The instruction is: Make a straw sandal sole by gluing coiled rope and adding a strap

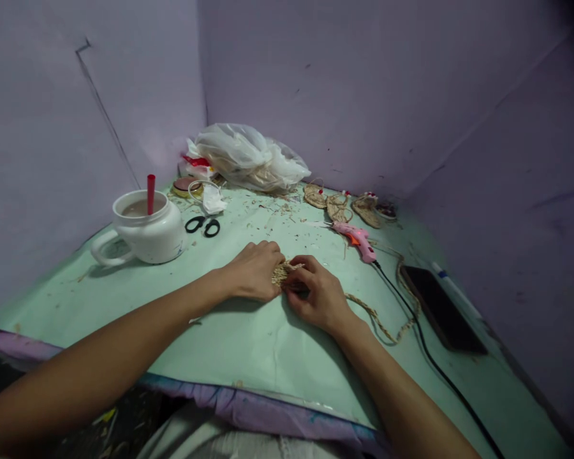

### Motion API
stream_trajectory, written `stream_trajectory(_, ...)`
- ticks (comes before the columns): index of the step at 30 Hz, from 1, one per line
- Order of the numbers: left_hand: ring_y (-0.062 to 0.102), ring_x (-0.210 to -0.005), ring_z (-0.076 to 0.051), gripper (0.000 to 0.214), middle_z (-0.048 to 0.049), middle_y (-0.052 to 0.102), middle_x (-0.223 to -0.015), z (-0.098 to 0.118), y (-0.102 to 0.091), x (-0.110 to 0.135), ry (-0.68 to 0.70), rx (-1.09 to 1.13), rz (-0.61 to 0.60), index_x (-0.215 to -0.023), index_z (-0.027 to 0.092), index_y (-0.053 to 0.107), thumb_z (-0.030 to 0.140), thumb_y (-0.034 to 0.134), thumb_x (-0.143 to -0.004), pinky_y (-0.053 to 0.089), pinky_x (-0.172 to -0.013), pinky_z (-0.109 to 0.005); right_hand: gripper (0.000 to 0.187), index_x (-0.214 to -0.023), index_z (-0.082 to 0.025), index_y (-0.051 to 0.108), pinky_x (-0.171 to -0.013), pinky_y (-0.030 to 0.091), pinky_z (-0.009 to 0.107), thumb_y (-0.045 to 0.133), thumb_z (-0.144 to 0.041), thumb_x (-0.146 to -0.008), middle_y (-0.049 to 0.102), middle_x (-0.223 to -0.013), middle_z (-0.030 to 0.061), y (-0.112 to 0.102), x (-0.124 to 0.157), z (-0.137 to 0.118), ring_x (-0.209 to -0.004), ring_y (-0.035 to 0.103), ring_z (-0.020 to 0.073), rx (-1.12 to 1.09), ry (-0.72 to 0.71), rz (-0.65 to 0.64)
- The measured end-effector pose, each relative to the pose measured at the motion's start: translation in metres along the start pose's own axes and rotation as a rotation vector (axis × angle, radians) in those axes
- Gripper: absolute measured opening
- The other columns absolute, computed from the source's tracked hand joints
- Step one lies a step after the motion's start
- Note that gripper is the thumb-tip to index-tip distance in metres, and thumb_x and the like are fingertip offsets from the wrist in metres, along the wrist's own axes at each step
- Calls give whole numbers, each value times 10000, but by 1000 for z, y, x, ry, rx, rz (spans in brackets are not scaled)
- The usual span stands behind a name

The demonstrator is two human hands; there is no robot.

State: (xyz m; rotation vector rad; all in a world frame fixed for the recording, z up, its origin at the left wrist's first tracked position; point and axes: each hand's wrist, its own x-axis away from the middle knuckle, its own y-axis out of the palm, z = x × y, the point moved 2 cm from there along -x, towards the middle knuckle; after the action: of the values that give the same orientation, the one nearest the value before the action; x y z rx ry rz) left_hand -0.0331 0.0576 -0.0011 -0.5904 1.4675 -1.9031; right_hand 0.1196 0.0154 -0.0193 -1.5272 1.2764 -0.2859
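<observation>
Both my hands meet at the middle of the pale green table top (249,344). My left hand (254,271) is curled over a small woven jute piece (281,273), fingers pressed on it. My right hand (316,294) pinches the same piece from the right side. A braided jute cord (380,325) trails from under my right hand toward the right and loops back up the table.
A white cup with a red stick (143,226) stands at left, black scissors (203,225) behind my hands. A pink glue gun (358,239) with a black cable, a dark phone (440,309), small woven sandals (337,204) and a plastic bag (249,156) lie farther back.
</observation>
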Motion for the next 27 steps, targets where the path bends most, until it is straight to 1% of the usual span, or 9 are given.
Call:
stream_trajectory(4, 523, -942, -299, 347, -115, 595, -977, 2, 0, -11, -10, -91, -18, -917, 171, 606, 390, 564, -652, 404, -793, -431, 174, -733, -201, 680, -749, 494, 330, 574, -117, -624, 694, -927, 63, 0, -4, 1, -847, 631, 218, -60, -27, -5)
stream_trajectory(7, 534, -915, -296, 358, -113, 609, -947, 1, -2, -15, 6, -99, -7, -898, 166, 622, 390, 577, -622, 402, -779, -428, 153, -692, -202, 684, -740, 503, 329, 579, -115, -621, 710, -893, 57, 2, -5, 3, -816, 640, 212, -76, 6, 30)
stream_trajectory(13, 556, -838, -267, 215, -98, 627, -854, 3, -1, -13, 21, -30, 46, -749, 168, 625, 319, 587, -601, 409, -760, -395, 141, -615, -212, 672, -712, 511, 320, 576, -109, -609, 717, -829, 39, 4, -5, 3, -790, 646, 206, -91, 50, 45)
stream_trajectory(16, 559, -833, -258, 187, -92, 636, -848, 5, 0, -13, 21, -36, 53, -729, 174, 605, 305, 586, -596, 418, -754, -385, 149, -620, -215, 671, -720, 511, 324, 570, -108, -601, 719, -842, 37, 3, -5, 2, -797, 647, 207, -91, 60, 51)
stream_trajectory(21, 573, -784, -266, 229, -104, 648, -818, 5, -1, -15, 11, -60, 59, -761, 166, 615, 311, 593, -585, 418, -730, -403, 178, -673, -213, 687, -752, 508, 322, 568, -103, -598, 724, -876, 39, 2, -5, 1, -815, 650, 207, -88, 43, 54)
stream_trajectory(25, 579, -780, -262, 212, -97, 653, -807, 7, -3, -16, 20, -71, 61, -738, 168, 627, 307, 591, -583, 412, -758, -403, 168, -660, -211, 683, -757, 504, 323, 572, -99, -602, 727, -875, 42, 4, -4, 2, -828, 649, 211, -96, 41, 75)
stream_trajectory(27, 573, -750, -248, 194, -91, 645, -783, 8, -3, -15, 15, -74, 66, -717, 163, 627, 300, 583, -587, 413, -743, -392, 153, -647, -207, 679, -754, 500, 320, 578, -100, -605, 726, -865, 43, 5, -4, 3, -820, 647, 209, -107, 42, 85)
